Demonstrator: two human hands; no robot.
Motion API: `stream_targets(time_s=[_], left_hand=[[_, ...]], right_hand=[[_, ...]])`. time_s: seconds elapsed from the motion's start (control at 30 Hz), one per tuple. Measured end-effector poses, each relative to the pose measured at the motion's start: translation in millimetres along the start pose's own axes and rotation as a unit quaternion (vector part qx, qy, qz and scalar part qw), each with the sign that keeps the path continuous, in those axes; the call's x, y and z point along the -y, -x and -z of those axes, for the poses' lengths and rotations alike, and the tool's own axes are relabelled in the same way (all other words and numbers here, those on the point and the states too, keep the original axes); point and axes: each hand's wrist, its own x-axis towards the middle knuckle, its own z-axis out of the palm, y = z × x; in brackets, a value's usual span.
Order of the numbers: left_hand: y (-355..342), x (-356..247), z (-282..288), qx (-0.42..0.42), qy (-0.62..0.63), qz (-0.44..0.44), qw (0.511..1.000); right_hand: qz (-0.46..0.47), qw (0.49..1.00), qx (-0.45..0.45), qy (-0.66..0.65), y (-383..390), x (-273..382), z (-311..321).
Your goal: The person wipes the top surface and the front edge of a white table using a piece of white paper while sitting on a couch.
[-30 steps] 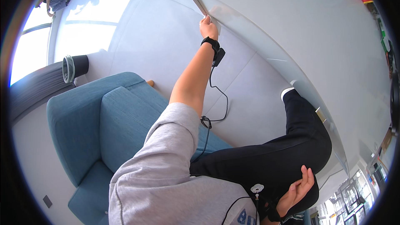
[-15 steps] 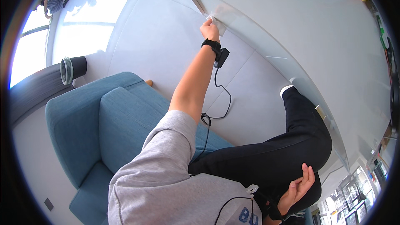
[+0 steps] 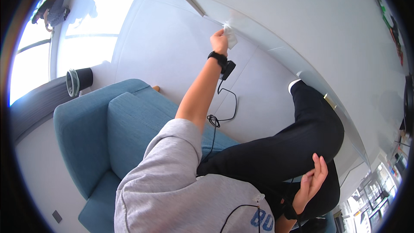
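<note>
My left hand [image 3: 219,44] is stretched far forward, its fingers pinching a thin white tissue [image 3: 231,39]. The tissue hangs from the fingertips beside the edge of a white table [image 3: 302,26]; I cannot tell whether it touches it. A black watch-like band [image 3: 218,58] circles that wrist, and a small black box [image 3: 228,69] with a black cable [image 3: 236,105] is attached just behind it. At the lower right, my right hand [image 3: 311,184] is held palm-up above my black-trousered leg [image 3: 276,151], fingers loosely stretched with nothing in them.
A blue sofa [image 3: 142,116] lies to the left and beneath me. Beyond it stands a dark bin [image 3: 85,80] with a pale liner. Bright windows [image 3: 99,17] are at the far left, with another person [image 3: 54,11] near them. The black cable loops down over the sofa.
My left hand has drawn back slightly. The tissue, earlier spread against the table's edge, now hangs bunched from my fingers. The whole view has shifted a little; my right hand keeps its pose.
</note>
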Motion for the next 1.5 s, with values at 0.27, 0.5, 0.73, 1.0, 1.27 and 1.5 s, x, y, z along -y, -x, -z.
stream_targets(time_s=[0.27, 0.5, 0.73, 1.0, 1.27, 1.5], left_hand=[[120.4, -77.4, 50.1, 0.268, 0.114, 0.005, 0.957], [213.8, -127.1, 65.2, 0.354, -0.050, -0.096, 0.929], [268.3, -139.0, 56.9, 0.391, -0.242, -0.221, 0.860], [299.4, -137.6, 42.4, 0.379, -0.334, -0.264, 0.822], [371.0, -140.4, 14.4, 0.455, -0.398, -0.367, 0.707], [468.2, -110.0, -25.9, 0.649, -0.376, -0.467, 0.469]], right_hand=[[0.298, 0.949, -0.036, 0.095, 38.7, 42.7, 54.2], [0.571, 0.807, -0.149, 0.041, 121.0, 85.7, 109.2], [0.583, 0.724, -0.335, 0.155, 155.9, 40.4, 135.8], [0.598, 0.724, -0.324, 0.116, 174.6, 10.0, 149.8], [0.330, 0.906, -0.257, 0.069, 135.0, -31.7, 122.8], [0.187, 0.970, -0.018, -0.155, 113.7, -85.6, 73.5]])
